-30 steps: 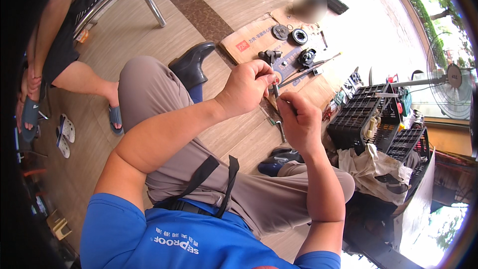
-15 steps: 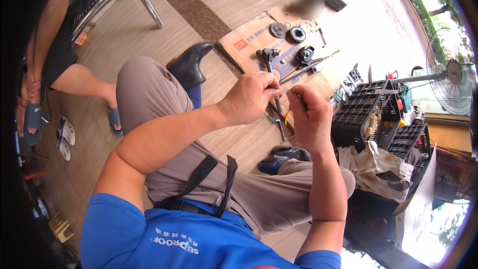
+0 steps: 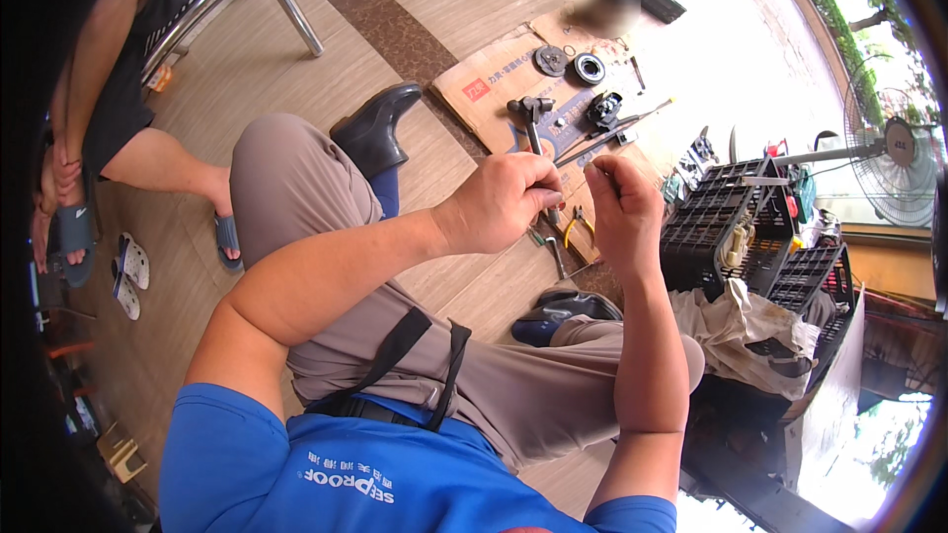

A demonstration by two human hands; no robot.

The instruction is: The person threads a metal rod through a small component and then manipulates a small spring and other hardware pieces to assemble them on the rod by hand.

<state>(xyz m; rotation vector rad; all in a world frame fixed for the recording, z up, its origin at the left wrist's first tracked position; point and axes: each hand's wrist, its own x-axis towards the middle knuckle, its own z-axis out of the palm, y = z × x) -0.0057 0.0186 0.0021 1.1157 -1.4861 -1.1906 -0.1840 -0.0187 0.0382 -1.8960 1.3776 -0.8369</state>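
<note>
My left hand (image 3: 504, 199) is closed in a pinch near the centre, with a small red item (image 3: 558, 207) just at its fingertips. My right hand (image 3: 624, 205) is closed a little to the right, apart from the left; anything in its pinch is too small to make out. Behind the left hand, a dark T-headed tool (image 3: 533, 109) with a long shaft is partly hidden. Pliers with yellow handles (image 3: 581, 229) lie below and between the hands. Beyond them, a cardboard sheet (image 3: 469, 79) bears a grey disc (image 3: 550, 60), a black ring (image 3: 590, 68) and several rods and parts.
Another person's leg (image 3: 168, 163) and sandals are at the left, beside a metal stool (image 3: 286, 0). White clogs (image 3: 128, 276) lie on the floor. My knees and rubber boot (image 3: 375, 123) surround the workspace. Black crates (image 3: 716, 227), cloth and a standing fan (image 3: 894, 153) are at the right.
My right hand has moved up and right, away from the left, which has dropped slightly. The yellow-handled pliers have come into view between them.
</note>
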